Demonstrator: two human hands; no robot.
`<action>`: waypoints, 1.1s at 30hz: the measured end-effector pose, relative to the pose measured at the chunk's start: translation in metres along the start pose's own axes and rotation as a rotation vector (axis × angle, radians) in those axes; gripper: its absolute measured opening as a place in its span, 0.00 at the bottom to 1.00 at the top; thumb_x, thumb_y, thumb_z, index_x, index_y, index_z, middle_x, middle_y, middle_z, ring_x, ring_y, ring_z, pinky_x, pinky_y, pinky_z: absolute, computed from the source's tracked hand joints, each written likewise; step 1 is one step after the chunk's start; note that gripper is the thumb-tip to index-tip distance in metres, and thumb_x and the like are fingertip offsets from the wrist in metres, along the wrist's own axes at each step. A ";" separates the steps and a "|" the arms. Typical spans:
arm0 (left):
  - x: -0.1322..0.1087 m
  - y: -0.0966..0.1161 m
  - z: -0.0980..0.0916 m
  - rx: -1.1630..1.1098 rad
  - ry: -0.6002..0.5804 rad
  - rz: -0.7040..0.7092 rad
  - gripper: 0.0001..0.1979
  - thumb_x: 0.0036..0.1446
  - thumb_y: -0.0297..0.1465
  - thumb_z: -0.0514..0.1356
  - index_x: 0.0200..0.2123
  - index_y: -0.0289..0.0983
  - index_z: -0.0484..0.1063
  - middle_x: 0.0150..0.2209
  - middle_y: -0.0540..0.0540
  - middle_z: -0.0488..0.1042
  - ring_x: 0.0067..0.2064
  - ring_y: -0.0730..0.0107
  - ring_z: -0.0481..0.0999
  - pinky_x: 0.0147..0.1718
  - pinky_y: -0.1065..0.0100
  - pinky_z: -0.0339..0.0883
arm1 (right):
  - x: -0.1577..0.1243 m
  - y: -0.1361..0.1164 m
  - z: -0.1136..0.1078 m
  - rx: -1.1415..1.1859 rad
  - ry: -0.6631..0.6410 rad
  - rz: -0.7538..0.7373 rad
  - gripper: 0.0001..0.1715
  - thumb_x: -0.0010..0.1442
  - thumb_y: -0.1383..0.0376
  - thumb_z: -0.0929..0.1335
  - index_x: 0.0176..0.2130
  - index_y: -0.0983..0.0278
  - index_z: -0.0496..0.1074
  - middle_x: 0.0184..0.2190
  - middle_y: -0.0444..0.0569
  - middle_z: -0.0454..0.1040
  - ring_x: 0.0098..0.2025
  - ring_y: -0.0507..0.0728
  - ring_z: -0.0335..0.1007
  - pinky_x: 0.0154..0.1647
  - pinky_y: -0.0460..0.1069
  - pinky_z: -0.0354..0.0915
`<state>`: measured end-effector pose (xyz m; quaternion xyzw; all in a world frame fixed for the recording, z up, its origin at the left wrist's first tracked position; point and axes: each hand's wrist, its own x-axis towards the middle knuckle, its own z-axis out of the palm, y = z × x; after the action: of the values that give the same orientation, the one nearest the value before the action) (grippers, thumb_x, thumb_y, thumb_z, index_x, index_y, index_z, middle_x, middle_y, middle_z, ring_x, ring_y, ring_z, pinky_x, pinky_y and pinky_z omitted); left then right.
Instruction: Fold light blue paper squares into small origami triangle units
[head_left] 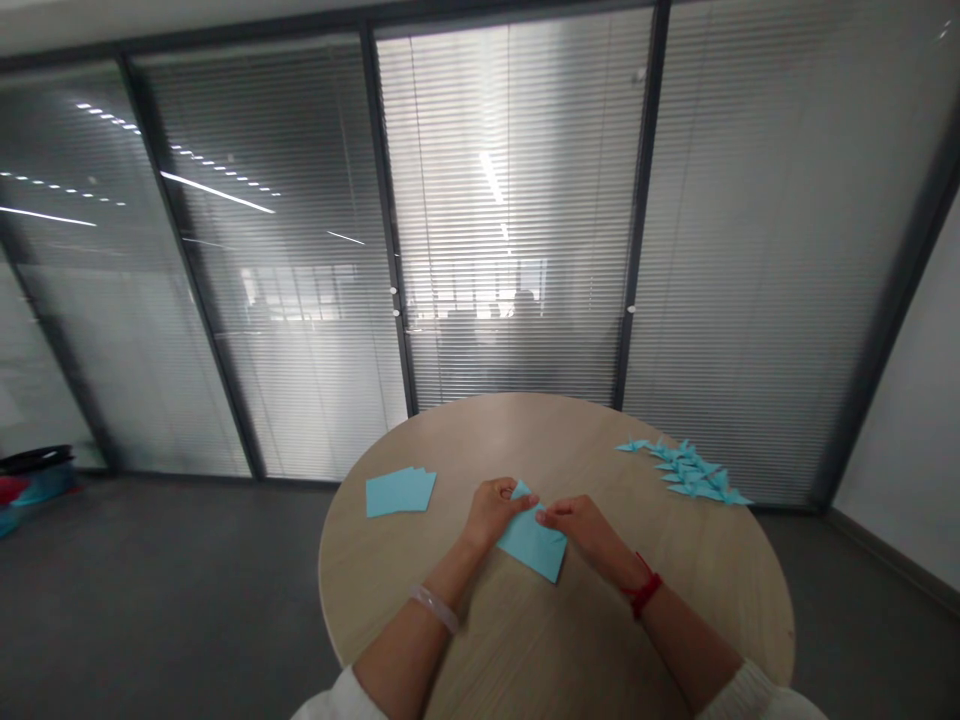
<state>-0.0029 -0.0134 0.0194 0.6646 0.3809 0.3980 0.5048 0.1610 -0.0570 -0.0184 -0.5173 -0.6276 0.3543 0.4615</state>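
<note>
Here's the blue paper [534, 545], folded to a point, flat on the desk [525, 430] between both hands! Left hand [491, 510] closed on its top corner, right hand [577, 525] pinching the edge; loose sheets [400, 491] left, paper cranes [686, 472] right!

An office meeting room is indicated. Glass partition walls [517, 200] with grey slatted blinds [757, 250] are seen; a round pale-wood table [555, 430] is set on grey flooring [172, 600].

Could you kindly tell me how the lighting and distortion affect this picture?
In the head view, ceiling-light reflections glare across the glass partition, the wide lens bends its frames and stretches the table, and the left hand and right hand look dim but reasonably sharp.
</note>
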 end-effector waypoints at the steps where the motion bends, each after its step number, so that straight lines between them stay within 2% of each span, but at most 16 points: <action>1: -0.001 0.001 0.001 -0.018 -0.005 -0.003 0.23 0.30 0.45 0.68 0.15 0.37 0.60 0.14 0.58 0.57 0.16 0.81 0.55 0.16 0.74 0.45 | 0.001 0.002 0.000 -0.019 0.014 -0.006 0.26 0.47 0.48 0.69 0.16 0.67 0.65 0.14 0.39 0.52 0.20 0.47 0.46 0.20 0.44 0.43; 6: -0.002 0.004 0.001 -0.050 0.000 -0.009 0.23 0.29 0.45 0.68 0.15 0.37 0.60 0.13 0.58 0.57 0.16 0.81 0.56 0.16 0.75 0.47 | 0.001 0.001 0.001 -0.003 0.026 0.003 0.26 0.46 0.47 0.69 0.18 0.68 0.68 0.14 0.40 0.56 0.20 0.48 0.49 0.21 0.44 0.46; 11: 0.000 0.006 -0.004 -0.097 0.016 0.016 0.23 0.29 0.44 0.68 0.15 0.37 0.60 0.14 0.57 0.59 0.16 0.81 0.57 0.17 0.75 0.48 | -0.009 -0.015 0.000 0.181 -0.047 0.044 0.30 0.48 0.43 0.67 0.20 0.69 0.69 0.17 0.42 0.62 0.22 0.50 0.54 0.24 0.45 0.53; 15: -0.001 0.008 -0.006 -0.115 0.012 0.010 0.22 0.30 0.44 0.68 0.16 0.36 0.61 0.15 0.57 0.60 0.17 0.80 0.59 0.17 0.74 0.49 | -0.012 -0.020 0.000 0.279 -0.077 0.045 0.29 0.48 0.45 0.68 0.22 0.69 0.69 0.19 0.43 0.63 0.23 0.50 0.56 0.26 0.45 0.55; 18: -0.002 0.008 -0.006 -0.123 0.004 0.012 0.22 0.30 0.44 0.69 0.16 0.36 0.61 0.14 0.56 0.60 0.17 0.80 0.59 0.17 0.75 0.49 | -0.010 -0.015 0.001 0.234 -0.063 0.036 0.27 0.49 0.46 0.67 0.21 0.68 0.68 0.18 0.42 0.61 0.22 0.50 0.54 0.25 0.44 0.54; 26: 0.001 0.003 -0.006 -0.134 0.017 0.013 0.22 0.30 0.43 0.70 0.18 0.35 0.64 0.16 0.55 0.63 0.17 0.80 0.59 0.17 0.75 0.52 | -0.002 -0.007 -0.001 -0.083 0.044 -0.090 0.26 0.53 0.50 0.64 0.16 0.65 0.60 0.16 0.40 0.51 0.21 0.48 0.46 0.21 0.44 0.45; 30: 0.002 0.000 -0.005 -0.123 0.018 0.009 0.21 0.32 0.43 0.69 0.20 0.34 0.66 0.17 0.55 0.65 0.18 0.79 0.61 0.17 0.75 0.53 | -0.002 -0.006 -0.001 -0.051 0.022 -0.092 0.26 0.53 0.49 0.64 0.17 0.65 0.60 0.17 0.40 0.52 0.21 0.49 0.47 0.21 0.44 0.46; 33: 0.002 0.003 -0.007 -0.073 0.055 0.031 0.20 0.32 0.43 0.68 0.18 0.35 0.64 0.15 0.56 0.62 0.17 0.80 0.59 0.17 0.76 0.50 | -0.002 -0.006 0.000 0.019 -0.024 -0.088 0.25 0.52 0.48 0.64 0.19 0.66 0.64 0.18 0.41 0.56 0.22 0.49 0.50 0.23 0.44 0.50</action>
<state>-0.0078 -0.0096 0.0239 0.6404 0.3696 0.4377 0.5117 0.1594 -0.0605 -0.0131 -0.4803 -0.6520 0.3457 0.4740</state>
